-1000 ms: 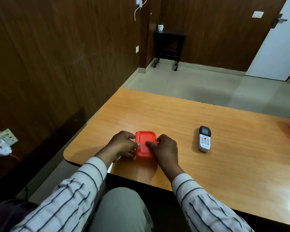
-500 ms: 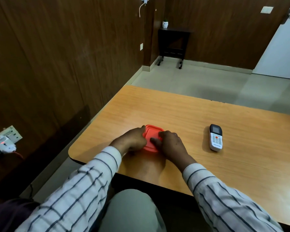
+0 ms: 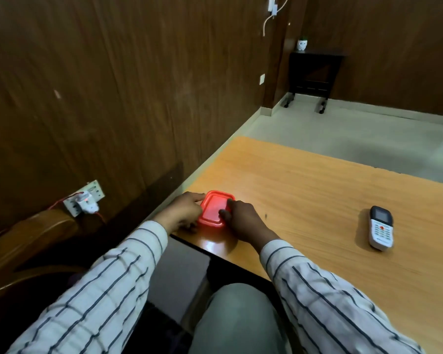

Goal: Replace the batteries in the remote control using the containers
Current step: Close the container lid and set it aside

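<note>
While its red lid is on and no battery is anywhere in sight, the red container (image 3: 214, 210) sits at the near left corner of the wooden table (image 3: 304, 190), close to the front edge, with both hands on it. It appears to lie with its longer side running away from the person toward the far edge, though blur makes this hard to judge. The left hand (image 3: 183, 212) presses against its left rim, fingers curled in close, thumb tip touching the lid's far left corner. The right hand (image 3: 242, 218) covers the right side, fingertips (image 3: 230, 202) hooked on the lid's rim and thumb laid on top near the front. Both hands look to be gripping the box in order to pry the lid free, so the work seems to be at its very start.

Well apart to the right lies the remote control (image 3: 381, 227), face up and untouched, its back cover evidently unopened. Its long axis runs nearly front to back, dark display end pointing away from the person, white keypad end toward the near edge. Opening the box, opening the remote and swapping the cells all appear left to do. Striped sleeves (image 3: 330, 290) frame the scene; a wall socket (image 3: 85, 200) glows on the panelling at left.
</note>
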